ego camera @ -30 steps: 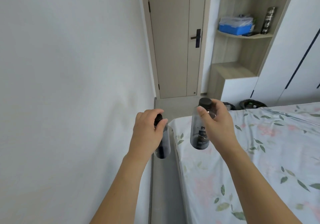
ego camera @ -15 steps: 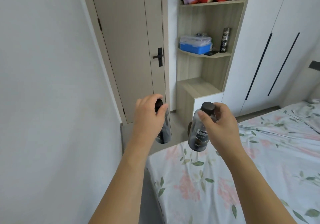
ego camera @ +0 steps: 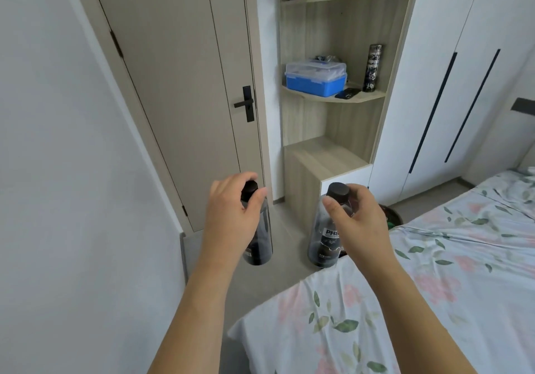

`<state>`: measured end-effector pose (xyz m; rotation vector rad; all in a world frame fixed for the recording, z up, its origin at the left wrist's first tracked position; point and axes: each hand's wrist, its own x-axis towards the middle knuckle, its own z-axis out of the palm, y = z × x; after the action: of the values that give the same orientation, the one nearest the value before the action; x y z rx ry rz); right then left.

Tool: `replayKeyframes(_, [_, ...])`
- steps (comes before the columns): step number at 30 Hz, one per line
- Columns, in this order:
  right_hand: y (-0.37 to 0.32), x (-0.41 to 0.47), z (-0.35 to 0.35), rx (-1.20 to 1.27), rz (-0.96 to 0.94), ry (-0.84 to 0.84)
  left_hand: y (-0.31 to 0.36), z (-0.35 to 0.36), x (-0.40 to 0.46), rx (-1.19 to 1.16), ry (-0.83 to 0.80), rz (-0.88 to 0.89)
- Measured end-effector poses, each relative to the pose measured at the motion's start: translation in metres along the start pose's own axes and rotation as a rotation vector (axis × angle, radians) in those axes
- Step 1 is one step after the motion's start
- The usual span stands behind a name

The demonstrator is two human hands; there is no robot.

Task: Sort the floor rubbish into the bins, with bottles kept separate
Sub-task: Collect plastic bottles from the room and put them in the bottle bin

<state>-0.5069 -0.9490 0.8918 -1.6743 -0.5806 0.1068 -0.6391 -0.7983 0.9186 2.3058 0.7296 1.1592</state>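
Observation:
Each of my hands carries a clear plastic bottle with a dark cap and dark label. My left hand (ego camera: 231,214) grips the neck of the left bottle (ego camera: 260,243), which hangs over the grey floor near the door. My right hand (ego camera: 359,223) pinches the right bottle (ego camera: 324,240) just under its cap; its label reads "PH8". Behind my right hand a dark round bin (ego camera: 390,217) peeks out at the foot of the shelf, mostly hidden.
A bed (ego camera: 405,301) with a floral sheet fills the lower right. A shut beige door (ego camera: 179,98) stands ahead, with a wooden shelf unit (ego camera: 327,153) and white wardrobes (ego camera: 448,84) to its right. A white wall (ego camera: 72,170) runs along the left, leaving a narrow floor strip.
The view has swung right and advanced along the bed toward the door and shelf. Both hands still hold their bottles the same way.

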Motion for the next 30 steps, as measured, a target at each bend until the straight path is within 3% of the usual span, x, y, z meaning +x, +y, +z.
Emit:
replayKeyframes(9, [-0.007,0.147,0.108,-0.026,0.018,0.053,-0.097,0.04,0.178,-0.057,-0.02,0.027])
replayKeyframes(21, [0.023,0.236,0.186,-0.056,0.022,0.058,-0.179,0.079,0.249,-0.038,-0.104,0.05])
replayKeyframes(30, [0.037,0.363,0.287,-0.068,0.077,0.151,-0.273,0.137,0.394,-0.132,-0.212,0.118])
